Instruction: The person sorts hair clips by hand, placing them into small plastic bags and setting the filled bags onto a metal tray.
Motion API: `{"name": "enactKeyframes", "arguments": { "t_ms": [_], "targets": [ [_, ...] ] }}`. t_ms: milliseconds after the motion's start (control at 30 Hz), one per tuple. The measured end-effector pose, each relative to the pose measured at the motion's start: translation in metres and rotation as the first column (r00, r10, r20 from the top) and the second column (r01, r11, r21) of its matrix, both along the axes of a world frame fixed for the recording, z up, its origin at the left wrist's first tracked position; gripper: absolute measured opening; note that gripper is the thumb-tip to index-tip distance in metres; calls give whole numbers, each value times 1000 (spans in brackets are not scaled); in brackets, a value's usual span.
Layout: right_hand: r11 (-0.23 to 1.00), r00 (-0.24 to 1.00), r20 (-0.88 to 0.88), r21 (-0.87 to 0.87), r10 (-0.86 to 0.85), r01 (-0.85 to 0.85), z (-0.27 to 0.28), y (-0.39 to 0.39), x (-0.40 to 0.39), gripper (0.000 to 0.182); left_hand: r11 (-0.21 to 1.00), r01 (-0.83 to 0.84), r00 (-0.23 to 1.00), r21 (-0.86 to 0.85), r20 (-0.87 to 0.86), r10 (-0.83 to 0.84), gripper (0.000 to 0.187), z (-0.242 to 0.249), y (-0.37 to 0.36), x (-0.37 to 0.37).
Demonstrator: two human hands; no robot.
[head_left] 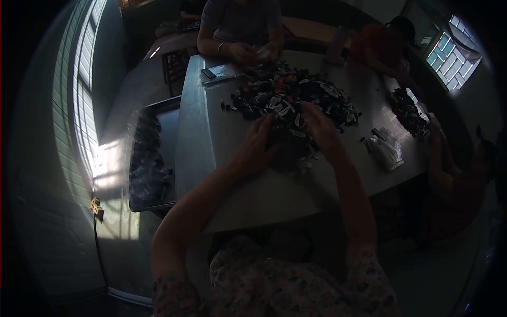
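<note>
A wide pile of small black pieces [322, 92], with some white-edged and a few red ones among them, lies on the pale table [206, 142]. I cannot make out what kind of pieces they are. My left hand [257, 143] rests at the near left edge of the pile, thumb apart from the fingers. On the other side, my right hand [319, 127] reaches onto the pile with its fingers stretched forward. Between both hands is a dark heap [289, 150], perhaps partly under clear plastic; the dim light hides its detail.
Across the table a person [240, 31] handles something small near a clear bag [222, 73]. Plastic bags [388, 150] lie at right, below a second black pile [409, 113] with other people near it. A dark tray [153, 158] of black pieces stands at left.
</note>
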State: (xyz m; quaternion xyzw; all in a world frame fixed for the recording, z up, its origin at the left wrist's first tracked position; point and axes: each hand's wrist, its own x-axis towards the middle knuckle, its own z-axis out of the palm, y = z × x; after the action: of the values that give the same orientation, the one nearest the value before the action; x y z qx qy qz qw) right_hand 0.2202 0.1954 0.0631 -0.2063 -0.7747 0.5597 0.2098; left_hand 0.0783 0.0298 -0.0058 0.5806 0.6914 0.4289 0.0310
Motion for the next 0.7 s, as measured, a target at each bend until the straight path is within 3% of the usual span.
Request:
{"name": "enactKeyframes", "arguments": {
  "t_ms": [33, 100, 133, 167, 200, 267, 300, 367, 467, 500, 567, 633, 700],
  "targets": [
    [1000, 1000, 6, 2, -2, 2, -9, -1, 3, 50, 1000, -3, 1000, 10, 24, 3, 77, 1, 0, 1],
    [970, 992, 127, 240, 20, -50, -40, -3, 10, 54, 1000, 2, 998, 18, 56, -3, 77, -1, 2, 4],
    [970, 991, 130, 239, 9, -40, -56, -8, 9, 54, 999, -9, 998, 41, 68, 7, 78, -4, 3, 3],
    [831, 996, 59, 556, -60, 17, -73, -18, 2, 55, 998, -13, 997, 66, 80, 8, 79, -6, 6, 3],
    [592, 994, -24, 802, -107, 83, -83, -28, -3, 56, 998, 12, 996, 65, 84, -17, 79, -10, 8, 4],
    [672, 978, -197, 716, -66, 190, -81, -40, -24, 55, 999, -4, 998, 51, 55, 1, 78, -15, 10, 2],
    [667, 975, -199, 715, -96, 211, -82, -36, -34, 55, 998, 26, 998, 50, 54, -29, 78, -15, 11, 2],
    [810, 959, -283, 561, -6, 171, -82, -23, -48, 55, 999, 9, 994, 36, 105, -13, 75, -7, 7, 1],
    [899, 914, -402, 416, 45, 139, -65, -20, -37, 49, 997, -45, 998, -63, 45, 48, 70, 10, -1, 2],
    [898, 915, -401, 416, 39, 144, -59, -18, -31, 49, 997, -39, 998, -64, 47, 43, 70, 10, -1, 1],
    [864, 962, -253, 459, -98, 209, -52, -3, -5, 40, 979, -202, 974, 5, -104, 201, 61, 8, -2, 0],
    [907, 960, -229, 348, -163, 237, -46, 30, 20, 31, 978, -208, 974, 22, -82, 209, 58, 9, -3, -3],
    [810, 934, -203, 466, -294, 357, -48, 69, 54, 26, 977, -210, 975, 48, -63, 212, 54, 13, -2, -6]
  ]
}}
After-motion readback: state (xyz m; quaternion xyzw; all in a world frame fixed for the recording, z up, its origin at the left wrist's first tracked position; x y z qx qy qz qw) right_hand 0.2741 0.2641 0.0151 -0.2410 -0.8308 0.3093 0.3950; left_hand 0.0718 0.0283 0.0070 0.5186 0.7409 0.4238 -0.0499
